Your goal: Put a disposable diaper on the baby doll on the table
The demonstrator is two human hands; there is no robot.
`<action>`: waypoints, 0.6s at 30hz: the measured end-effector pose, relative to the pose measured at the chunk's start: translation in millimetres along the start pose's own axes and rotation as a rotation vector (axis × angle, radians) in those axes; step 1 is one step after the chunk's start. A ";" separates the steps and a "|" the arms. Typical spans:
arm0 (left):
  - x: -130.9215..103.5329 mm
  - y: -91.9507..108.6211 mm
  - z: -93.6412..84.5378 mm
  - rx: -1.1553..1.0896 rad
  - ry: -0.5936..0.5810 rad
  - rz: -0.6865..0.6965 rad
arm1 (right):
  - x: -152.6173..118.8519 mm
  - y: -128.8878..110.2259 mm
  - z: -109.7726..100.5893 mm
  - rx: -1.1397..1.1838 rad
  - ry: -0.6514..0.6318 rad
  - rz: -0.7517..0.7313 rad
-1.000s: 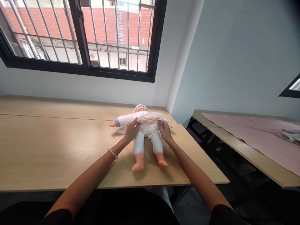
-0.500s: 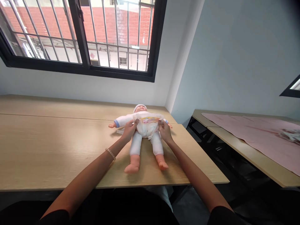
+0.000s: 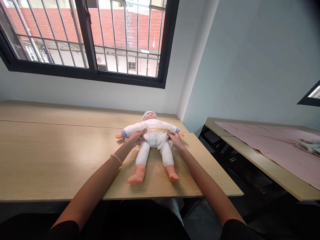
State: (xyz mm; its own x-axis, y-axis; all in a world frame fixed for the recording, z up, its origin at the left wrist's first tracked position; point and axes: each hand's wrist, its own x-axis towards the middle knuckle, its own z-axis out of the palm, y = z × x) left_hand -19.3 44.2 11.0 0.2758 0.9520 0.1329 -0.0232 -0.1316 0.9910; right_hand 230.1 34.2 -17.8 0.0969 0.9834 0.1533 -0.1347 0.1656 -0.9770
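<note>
A baby doll (image 3: 141, 154) lies on its back on the wooden table, feet toward me, in a white suit with blue cuffs and a pale cap. Its front is covered by a white diaper (image 3: 156, 139) with a coloured band near the top edge. My left hand (image 3: 138, 136) pinches the diaper at the doll's hip on the left side. On the opposite hip, my right hand (image 3: 175, 138) is closed on the diaper's other side. Both thumbs lie on top, and the remaining fingers are partly hidden.
The wooden table (image 3: 62, 160) stretches far to the left and ends just right of the doll. Beyond a gap stands a second table (image 3: 232, 140) with a pink cloth (image 3: 265, 143) and a blurred, crumpled pale item on it. A barred window (image 3: 120, 40) is above.
The diaper's top has come down flatter against the doll's belly. My hands have lowered slightly with it, and the doll's left-side leg in view has shifted a little left.
</note>
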 end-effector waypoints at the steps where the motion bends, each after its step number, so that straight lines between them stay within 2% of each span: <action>1: 0.6 0.1 -0.4 -0.058 -0.032 -0.056 | 0.4 0.7 0.1 0.008 0.002 0.003; 5: 2.1 -0.1 -0.6 -0.143 -0.077 -0.073 | 0.1 2.5 2.1 0.020 0.027 -0.013; 12: -0.9 1.8 0.9 -0.162 -0.103 -0.047 | -7.9 -1.6 6.9 -0.059 0.073 -0.140; 16: -1.3 0.1 1.5 -0.145 -0.094 -0.013 | -9.0 -4.0 6.9 -0.036 0.059 -0.121; 18: -1.1 -1.7 1.7 -0.047 -0.023 0.087 | -7.8 -3.3 6.0 -0.031 0.047 -0.102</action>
State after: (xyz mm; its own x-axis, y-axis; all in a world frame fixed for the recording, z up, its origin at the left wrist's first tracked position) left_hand -17.9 42.9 9.1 0.2931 0.9308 0.2183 -0.0931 -0.1995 0.9755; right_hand 223.8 26.4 -14.8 0.1545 0.9570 0.2457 -0.0913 0.2614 -0.9609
